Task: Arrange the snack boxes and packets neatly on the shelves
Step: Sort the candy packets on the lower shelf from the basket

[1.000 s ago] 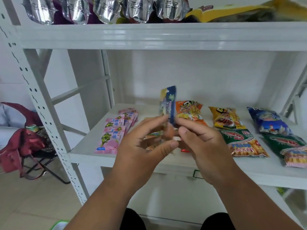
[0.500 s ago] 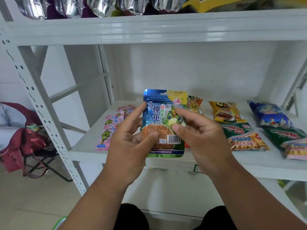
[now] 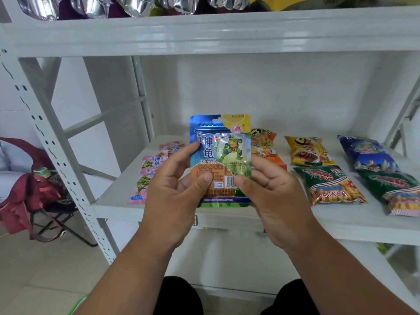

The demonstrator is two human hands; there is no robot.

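Observation:
A blue-and-green turtle packet (image 3: 221, 153) stands upright, face toward me, in front of the white shelf (image 3: 341, 226). My left hand (image 3: 175, 189) pinches its left side and my right hand (image 3: 272, 192) pinches its right side. Pink turtle packets (image 3: 147, 176) lie in a row at the shelf's left. An orange packet (image 3: 266, 144) lies behind the held one, partly hidden. Further right lie a yellow packet (image 3: 309, 151), a green prawn-cracker packet (image 3: 329, 185), a blue packet (image 3: 368, 153) and another green packet (image 3: 395, 192).
The upper shelf (image 3: 204, 32) carries silver foil bags (image 3: 134, 5) and a yellow bag. The perforated upright post (image 3: 56, 155) stands at the left. A folding chair with a red bag (image 3: 34, 196) sits on the floor to the left.
The packet turned from edge-on to face-on and now sits slightly higher between both hands. The view moved closer to the shelf.

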